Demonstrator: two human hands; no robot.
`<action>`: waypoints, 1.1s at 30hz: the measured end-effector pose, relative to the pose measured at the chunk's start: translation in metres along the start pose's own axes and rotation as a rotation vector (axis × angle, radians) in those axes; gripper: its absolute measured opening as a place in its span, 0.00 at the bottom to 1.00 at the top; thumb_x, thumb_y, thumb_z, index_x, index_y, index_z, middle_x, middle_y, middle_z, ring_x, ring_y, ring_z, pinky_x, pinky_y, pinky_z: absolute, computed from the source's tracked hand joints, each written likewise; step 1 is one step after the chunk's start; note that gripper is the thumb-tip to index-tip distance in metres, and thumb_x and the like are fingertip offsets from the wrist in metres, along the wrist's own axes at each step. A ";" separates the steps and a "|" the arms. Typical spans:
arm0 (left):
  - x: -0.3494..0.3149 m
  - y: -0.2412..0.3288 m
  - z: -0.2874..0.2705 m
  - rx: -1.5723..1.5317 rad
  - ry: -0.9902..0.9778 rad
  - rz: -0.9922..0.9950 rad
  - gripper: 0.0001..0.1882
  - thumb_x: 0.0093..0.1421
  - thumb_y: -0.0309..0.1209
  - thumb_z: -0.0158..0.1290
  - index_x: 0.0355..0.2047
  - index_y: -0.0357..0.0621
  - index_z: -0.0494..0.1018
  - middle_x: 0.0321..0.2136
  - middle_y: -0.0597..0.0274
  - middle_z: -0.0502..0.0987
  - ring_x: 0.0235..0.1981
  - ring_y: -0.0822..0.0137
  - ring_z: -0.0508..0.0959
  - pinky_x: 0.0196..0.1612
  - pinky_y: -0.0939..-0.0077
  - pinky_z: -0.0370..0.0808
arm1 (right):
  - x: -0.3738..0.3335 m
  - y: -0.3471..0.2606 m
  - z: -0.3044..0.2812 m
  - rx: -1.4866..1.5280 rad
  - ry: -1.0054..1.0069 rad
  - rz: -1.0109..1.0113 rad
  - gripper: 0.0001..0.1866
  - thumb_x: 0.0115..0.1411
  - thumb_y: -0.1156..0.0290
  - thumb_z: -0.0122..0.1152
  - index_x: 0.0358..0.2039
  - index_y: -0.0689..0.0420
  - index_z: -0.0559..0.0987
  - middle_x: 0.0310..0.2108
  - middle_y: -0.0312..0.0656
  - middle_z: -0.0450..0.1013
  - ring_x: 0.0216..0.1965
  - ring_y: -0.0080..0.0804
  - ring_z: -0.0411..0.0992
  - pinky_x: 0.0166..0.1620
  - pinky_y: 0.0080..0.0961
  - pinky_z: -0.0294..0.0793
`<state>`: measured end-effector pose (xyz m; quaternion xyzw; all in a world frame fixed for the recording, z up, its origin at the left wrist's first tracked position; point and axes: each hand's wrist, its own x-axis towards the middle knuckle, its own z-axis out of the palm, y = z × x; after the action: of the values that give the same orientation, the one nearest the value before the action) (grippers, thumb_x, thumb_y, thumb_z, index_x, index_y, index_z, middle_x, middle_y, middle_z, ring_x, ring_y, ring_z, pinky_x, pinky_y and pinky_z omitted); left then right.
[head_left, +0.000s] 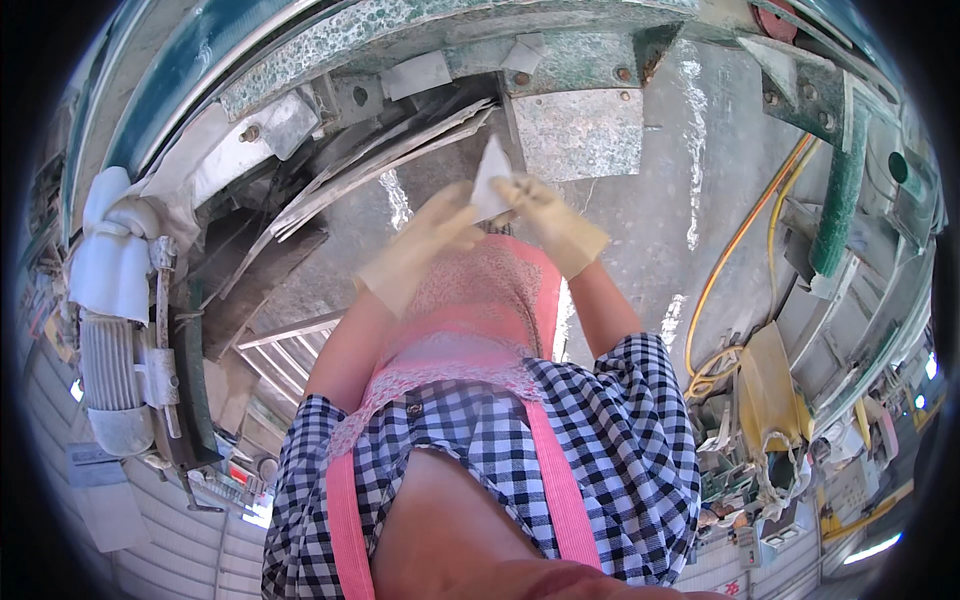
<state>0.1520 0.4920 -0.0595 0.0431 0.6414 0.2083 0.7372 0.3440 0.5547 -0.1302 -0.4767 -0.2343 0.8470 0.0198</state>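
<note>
A thin white piece with a pointed upper end (489, 178) stands tilted between my hands, in front of my waist. It could be a sheet or a flat chip; its material does not show. My right hand (552, 222), in a cream rubber glove, grips its right edge with curled fingers. From the other side my left hand (428, 238), in a matching glove, closes at its lower left edge; this hand is slightly blurred. The lower end of the piece is partly hidden by the fingers. Below the hands hangs a pink lace-trimmed apron (470, 285).
Ahead runs a worn green metal machine frame (440, 35) with a bolted plate (580, 135). Long thin boards (350, 175) lean at the left, beside a motor (115, 370). On the right, a yellow-orange hose (725, 265) crosses the grey floor near a green pipe (838, 215).
</note>
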 end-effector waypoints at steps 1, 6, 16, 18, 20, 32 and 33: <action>0.002 0.000 0.001 0.021 -0.060 -0.050 0.24 0.66 0.39 0.49 0.57 0.38 0.64 0.41 0.53 0.79 0.41 0.66 0.79 0.45 0.73 0.76 | -0.005 0.000 0.009 -0.054 -0.102 -0.063 0.23 0.65 0.53 0.54 0.45 0.63 0.73 0.33 0.43 0.77 0.30 0.29 0.73 0.39 0.23 0.72; 0.000 -0.034 -0.023 0.224 0.004 -0.128 0.21 0.64 0.42 0.50 0.47 0.36 0.71 0.36 0.56 0.80 0.32 0.68 0.80 0.38 0.75 0.77 | 0.028 -0.014 -0.025 -0.892 -0.043 -0.834 0.22 0.63 0.53 0.55 0.39 0.64 0.77 0.31 0.45 0.77 0.31 0.32 0.75 0.36 0.26 0.72; -0.083 -0.111 -0.108 0.673 0.485 -0.197 0.19 0.59 0.37 0.52 0.47 0.39 0.74 0.43 0.47 0.78 0.45 0.56 0.78 0.47 0.65 0.72 | 0.208 -0.058 -0.057 -0.956 0.883 -0.006 0.40 0.46 0.36 0.64 0.45 0.61 0.78 0.48 0.51 0.74 0.47 0.43 0.75 0.47 0.37 0.75; -0.099 -0.126 -0.127 0.543 0.530 -0.298 0.20 0.58 0.36 0.52 0.50 0.42 0.73 0.46 0.46 0.77 0.48 0.53 0.77 0.50 0.65 0.71 | 0.219 -0.060 -0.053 -1.187 0.751 0.254 0.35 0.48 0.39 0.64 0.47 0.55 0.79 0.48 0.48 0.74 0.52 0.40 0.73 0.50 0.36 0.74; -0.123 -0.152 -0.141 0.430 0.593 -0.459 0.20 0.58 0.36 0.52 0.50 0.43 0.74 0.44 0.45 0.78 0.45 0.51 0.78 0.48 0.63 0.73 | 0.222 -0.059 -0.050 -1.657 0.537 0.339 0.35 0.50 0.42 0.62 0.48 0.58 0.77 0.50 0.48 0.73 0.52 0.39 0.72 0.49 0.35 0.75; -0.177 -0.252 -0.146 0.265 0.837 -0.144 0.17 0.62 0.32 0.43 0.50 0.43 0.73 0.30 0.55 0.81 0.29 0.65 0.81 0.33 0.69 0.76 | 0.117 -0.026 -0.055 -0.457 0.874 -0.125 0.24 0.63 0.55 0.54 0.51 0.59 0.72 0.46 0.44 0.74 0.41 0.36 0.74 0.42 0.31 0.72; -0.178 -0.279 -0.155 0.532 0.895 -0.095 0.17 0.61 0.30 0.43 0.49 0.46 0.74 0.30 0.55 0.80 0.28 0.64 0.81 0.33 0.69 0.76 | 0.093 -0.003 -0.060 -0.436 0.912 -0.124 0.24 0.64 0.53 0.52 0.51 0.60 0.72 0.47 0.44 0.74 0.43 0.35 0.73 0.43 0.31 0.72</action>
<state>0.0570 0.1426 -0.0135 0.1067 0.9256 0.0025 0.3632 0.3415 0.6040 -0.2295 -0.7762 -0.4010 0.4814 0.0703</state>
